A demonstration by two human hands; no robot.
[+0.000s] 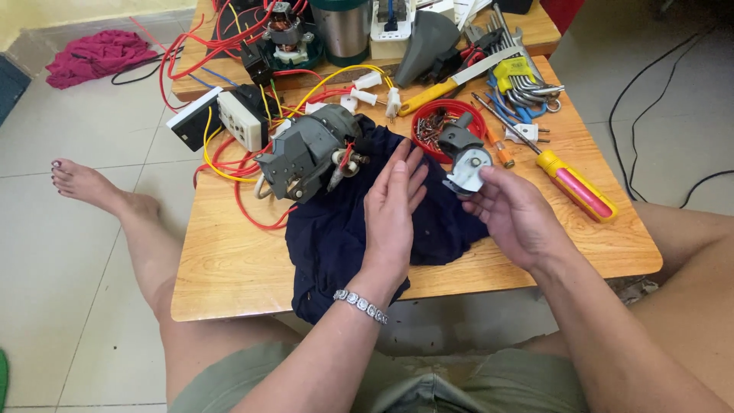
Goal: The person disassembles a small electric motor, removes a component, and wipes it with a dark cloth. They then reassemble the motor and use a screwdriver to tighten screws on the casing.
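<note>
We've got the grey part (464,157) pinched in our right hand (514,216) over the tabletop's (229,268) right side; left hand (394,200) open flat, empty, above the cloth (336,229). Best keep it steady.

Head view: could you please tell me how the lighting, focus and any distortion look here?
Head view: soft, even daylight with faint shadows under the table; mild glare on the steel flask; the hands, left and right, are sharp; wide-angle bending shows at the edges.
</note>
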